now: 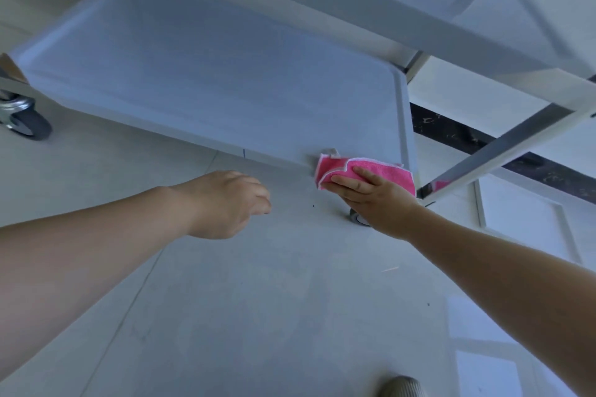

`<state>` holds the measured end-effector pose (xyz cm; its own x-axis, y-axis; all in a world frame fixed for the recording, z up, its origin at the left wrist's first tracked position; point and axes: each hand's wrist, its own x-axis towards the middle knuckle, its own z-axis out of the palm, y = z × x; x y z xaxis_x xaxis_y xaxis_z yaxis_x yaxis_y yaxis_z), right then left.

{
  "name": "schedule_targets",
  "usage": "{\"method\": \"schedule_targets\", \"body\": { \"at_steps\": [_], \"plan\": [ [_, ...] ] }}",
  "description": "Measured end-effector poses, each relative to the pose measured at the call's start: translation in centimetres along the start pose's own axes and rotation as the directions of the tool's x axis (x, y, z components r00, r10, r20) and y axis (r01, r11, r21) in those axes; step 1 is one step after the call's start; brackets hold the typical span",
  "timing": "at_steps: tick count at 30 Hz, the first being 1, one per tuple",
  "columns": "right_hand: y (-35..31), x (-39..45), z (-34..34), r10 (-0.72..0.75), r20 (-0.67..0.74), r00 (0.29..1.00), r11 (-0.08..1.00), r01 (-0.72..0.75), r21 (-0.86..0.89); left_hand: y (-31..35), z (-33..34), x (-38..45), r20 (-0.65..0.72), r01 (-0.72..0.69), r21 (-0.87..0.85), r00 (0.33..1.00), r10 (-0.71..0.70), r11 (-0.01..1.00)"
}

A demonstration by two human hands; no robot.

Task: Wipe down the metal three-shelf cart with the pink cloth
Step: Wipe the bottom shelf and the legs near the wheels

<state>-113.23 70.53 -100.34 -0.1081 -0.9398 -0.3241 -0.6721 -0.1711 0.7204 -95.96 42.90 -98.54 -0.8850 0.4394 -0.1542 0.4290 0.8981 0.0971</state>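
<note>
Head view: looking down at a tiled floor [258, 316]
Cart [354, 3]: metal, lowest shelf [209, 74] in full view
Castor [27, 119]: far left corner
Left hand [225, 203]: loosely curled, holding nothing, over the floor
Right hand [374, 196]: straight fingers pressing the cloth on the shelf's near right corner
Pink cloth [364, 171]: folded, under the fingers

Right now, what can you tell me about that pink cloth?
The pink cloth looks like soft, fuzzy fabric, bright pink with a pale stitched edge. It is folded or bunched into a thick pad and lies against the near right corner of the cart's bottom shelf, draped over its front rim. The right hand presses on it with straight fingers. Nothing else touches it.
</note>
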Motion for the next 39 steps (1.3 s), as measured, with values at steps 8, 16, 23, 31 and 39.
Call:
{"method": "schedule_targets", "body": {
  "at_steps": [8, 16, 23, 31, 39],
  "plan": [
    [-0.7, -5.4, 1.8, 0.068, 0.155, 0.986, 0.993, -0.082, 0.085, 1.3, -0.2, 3.5, -0.021, -0.074, -0.022, 0.997, 0.074, 0.997],
    [-0.7, -8.0, 1.5, 0.161, 0.036, 0.986, 0.970, -0.165, 0.179, 2.2, -0.4, 7.1, -0.074, -0.181, -0.064, 0.982, 0.176, 0.981],
    [-1.2, -10.4, 0.4, 0.153, 0.184, 0.971, 0.978, -0.176, 0.114, 3.4, -1.0, 8.8, -0.065, -0.211, -0.068, 0.976, 0.207, 0.975],
    [-0.3, -10.5, -1.6, 0.228, 0.110, 0.967, 0.905, -0.253, 0.342, 5.3, -3.8, 9.4, -0.139, -0.233, -0.032, 0.964, 0.227, 0.972],
    [2.3, -11.3, -7.1, 0.190, -0.131, 0.973, 0.798, -0.076, 0.598, 7.6, -6.6, 9.8, -0.297, -0.236, -0.057, 0.932, 0.209, 0.970]
  ]
}}
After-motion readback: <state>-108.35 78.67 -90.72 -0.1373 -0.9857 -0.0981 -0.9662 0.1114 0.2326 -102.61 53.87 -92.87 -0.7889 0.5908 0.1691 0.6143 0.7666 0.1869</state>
